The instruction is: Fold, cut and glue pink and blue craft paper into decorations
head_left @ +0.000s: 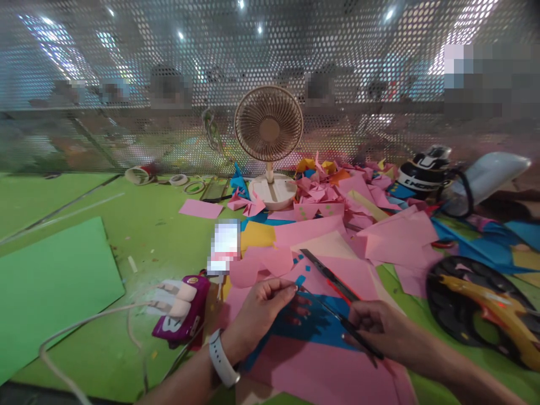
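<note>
My left hand (265, 304), with a white watch band (221, 360) on its wrist, pinches a small blue paper piece (301, 279) between thumb and fingertips. In my right hand (371, 323) is a slim tool (360, 336) with a thin metallic front and a dark rear; its exact kind is unclear. The tool's tip points at the left fingertips. Below both hands lies a blue paper sheet (318, 332) over pink paper (329, 368). A red and black utility knife (333, 277) rests on the pink paper just beyond my right hand, near several tiny blue scraps.
A fan (269, 129) stands at the back beside heaped folded pink paper (324, 191). Left are a phone (225, 247), a purple power strip (198, 306) with cables, and a green sheet (54, 287). Right sit a black tray (447, 315) holding a yellow glue gun (485, 295) and a bottle (424, 171).
</note>
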`<act>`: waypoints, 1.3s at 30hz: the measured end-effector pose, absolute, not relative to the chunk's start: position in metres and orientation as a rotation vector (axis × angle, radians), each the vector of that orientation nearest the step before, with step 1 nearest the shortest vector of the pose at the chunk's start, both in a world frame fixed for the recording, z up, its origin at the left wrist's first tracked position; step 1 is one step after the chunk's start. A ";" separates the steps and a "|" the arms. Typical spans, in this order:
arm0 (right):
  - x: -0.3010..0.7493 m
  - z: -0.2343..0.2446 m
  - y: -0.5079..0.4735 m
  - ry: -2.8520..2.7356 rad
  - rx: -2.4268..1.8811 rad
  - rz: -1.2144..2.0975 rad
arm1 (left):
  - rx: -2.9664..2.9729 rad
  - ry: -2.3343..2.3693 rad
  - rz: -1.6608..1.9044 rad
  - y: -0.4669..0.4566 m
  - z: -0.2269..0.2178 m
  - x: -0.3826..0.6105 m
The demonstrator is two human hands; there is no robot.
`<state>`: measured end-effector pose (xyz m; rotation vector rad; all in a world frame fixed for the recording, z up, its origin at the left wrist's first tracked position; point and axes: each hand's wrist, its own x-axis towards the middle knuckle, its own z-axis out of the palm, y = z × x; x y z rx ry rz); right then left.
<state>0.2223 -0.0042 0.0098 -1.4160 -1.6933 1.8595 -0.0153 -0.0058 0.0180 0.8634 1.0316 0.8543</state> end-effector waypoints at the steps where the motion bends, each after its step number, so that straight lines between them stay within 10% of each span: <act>1: 0.222 0.009 -0.004 -1.685 -1.415 1.860 | 0.867 1.041 0.855 -0.006 0.018 -0.015; 39: 0.218 0.019 -0.005 -1.689 -1.386 1.939 | 0.854 1.001 0.901 -0.006 0.016 -0.014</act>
